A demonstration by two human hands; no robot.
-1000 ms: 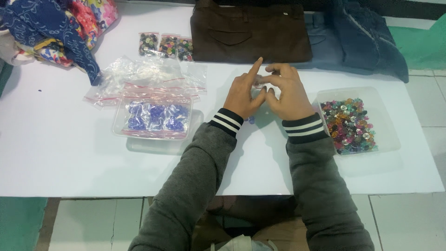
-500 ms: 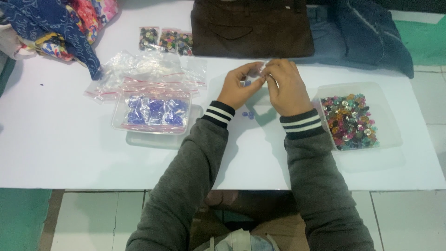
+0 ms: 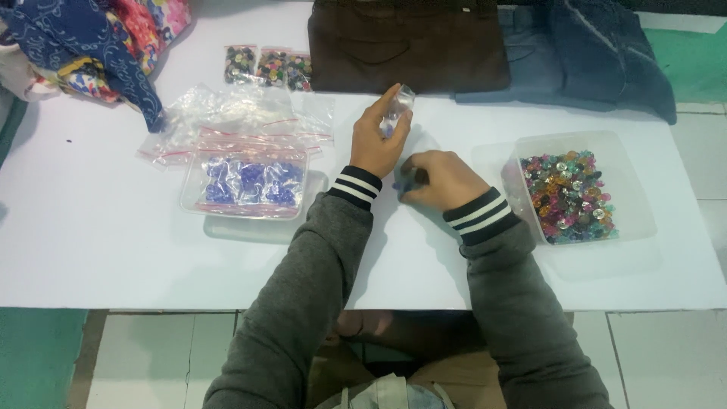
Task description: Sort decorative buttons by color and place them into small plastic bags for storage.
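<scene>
Small clear bag, contents blurred.
Left hand [image 3: 379,140] pinches the small clear bag [image 3: 397,106]; right hand [image 3: 439,178] curls on the bench [image 3: 113,250], its grip hidden.

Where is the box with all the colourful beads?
In the head view, the clear plastic box of mixed colourful beads sits on the white table, on the person's right, just beyond the right hand.

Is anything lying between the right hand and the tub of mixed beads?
Nothing visible does. The right hand rests on the white table, fingers curled over small blue pieces. Only bare tabletop separates it from the clear tub of mixed beads on its right. The left hand holds a small clear bag further up, off that line.
</scene>
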